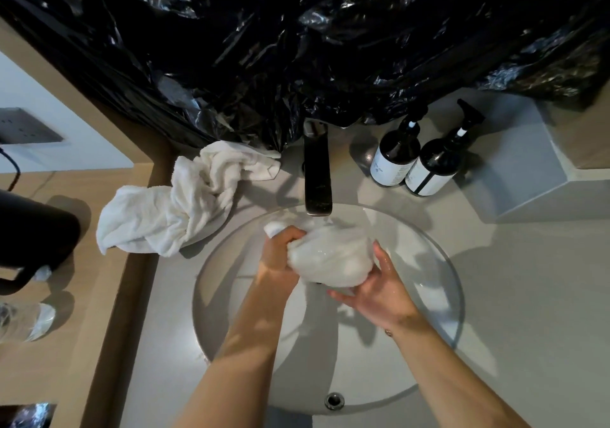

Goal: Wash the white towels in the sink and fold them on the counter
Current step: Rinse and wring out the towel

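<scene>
I have a soaked, bunched white terry towel [330, 257] held between both hands over the round pale grey basin [439, 256], right under the spout of the dark flat metal tap [317, 176] at the back edge of the counter. My left hand [275, 256] is fisted tight round the towel's left end, a white nub poking out above the knuckles. My right hand [379, 290] cups the right side from below, thumb up against the cloth, fingers spread and only loosely curled under it.

Handling guess: soft, limp, heavy with water, slick and dripping, nothing fragile. Best taken in big fistfuls at both ends so it can be twisted; a light pinch would likely slip.

A second crumpled white towel [171, 206] lies on the counter's back-left corner, partly over the tan wooden ledge [82, 328], looks dry, not yet washed by my read.

Two dark pump bottles with white labels [416, 160] stand right of the tap at the back edge, touching each other. There's print on the labels, too small to read, no brand I can make out
</scene>
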The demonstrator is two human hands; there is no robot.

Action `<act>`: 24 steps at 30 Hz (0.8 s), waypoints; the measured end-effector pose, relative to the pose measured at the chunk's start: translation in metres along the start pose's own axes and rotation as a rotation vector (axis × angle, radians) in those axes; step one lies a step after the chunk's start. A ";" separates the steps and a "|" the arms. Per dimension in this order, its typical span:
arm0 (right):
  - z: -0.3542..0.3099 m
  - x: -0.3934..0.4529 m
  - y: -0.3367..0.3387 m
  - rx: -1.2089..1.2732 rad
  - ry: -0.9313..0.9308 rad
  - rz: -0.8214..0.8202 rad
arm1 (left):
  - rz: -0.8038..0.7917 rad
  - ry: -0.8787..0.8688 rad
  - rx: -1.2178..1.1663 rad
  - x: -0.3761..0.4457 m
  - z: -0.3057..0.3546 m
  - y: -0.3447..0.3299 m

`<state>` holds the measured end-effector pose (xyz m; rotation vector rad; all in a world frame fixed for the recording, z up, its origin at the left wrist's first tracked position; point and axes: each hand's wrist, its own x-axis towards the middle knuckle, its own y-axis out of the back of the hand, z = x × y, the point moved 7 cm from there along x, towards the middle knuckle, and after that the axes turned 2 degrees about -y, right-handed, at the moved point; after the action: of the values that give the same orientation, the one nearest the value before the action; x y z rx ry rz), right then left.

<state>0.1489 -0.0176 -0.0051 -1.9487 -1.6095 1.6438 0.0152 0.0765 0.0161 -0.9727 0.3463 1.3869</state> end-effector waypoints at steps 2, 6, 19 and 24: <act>0.001 -0.005 0.008 -0.014 -0.028 0.029 | -0.047 -0.050 0.141 -0.006 0.003 -0.010; -0.002 -0.002 0.013 -0.012 -0.066 0.017 | -0.168 -0.119 0.213 -0.013 0.005 -0.034; -0.010 0.004 0.027 0.237 0.068 0.171 | -0.252 -0.150 0.422 0.002 0.007 -0.063; 0.001 0.001 0.044 0.177 0.119 0.150 | -0.178 -0.178 0.373 0.008 -0.001 -0.037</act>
<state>0.1752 -0.0357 -0.0356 -2.0746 -1.2584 1.6252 0.0511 0.0851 0.0234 -0.5556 0.3594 1.1827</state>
